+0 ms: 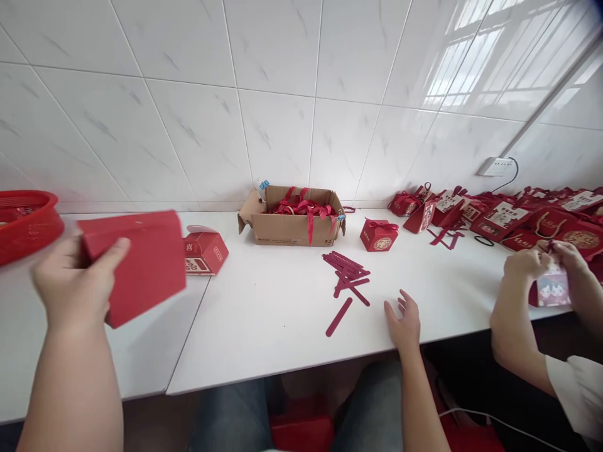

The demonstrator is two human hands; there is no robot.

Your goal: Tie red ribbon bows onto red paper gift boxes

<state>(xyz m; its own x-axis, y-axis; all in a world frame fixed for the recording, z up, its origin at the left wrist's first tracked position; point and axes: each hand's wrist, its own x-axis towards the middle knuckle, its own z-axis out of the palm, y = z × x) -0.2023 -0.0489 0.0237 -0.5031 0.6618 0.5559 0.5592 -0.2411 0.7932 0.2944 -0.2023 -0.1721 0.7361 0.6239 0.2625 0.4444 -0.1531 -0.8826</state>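
On the left, my left hand (pixel 85 276) grips a red box (pixel 151 263) by its side, thumb across the front and the other fingers hidden behind it. The box is held above the table, and its plain red face shows. My right hand (pixel 404 320) hovers by the table's front edge with fingers apart and nothing in it. Nearest to it are several dark red strips with rounded ends (pixel 339 317), most of them in a loose pile. Partly behind the held box stands a small red gift box with a curved flap on top (pixel 207 253).
A cardboard box (pixel 294 231) of red ribbons stands by the tiled wall. Right of it is a ribbon-tied red gift box (pixel 379 235). Many red boxes (pixel 502 216) crowd the right, where a co-worker's hands (pixel 532 260) handle one. A red basket (pixel 38 232) sits far left.
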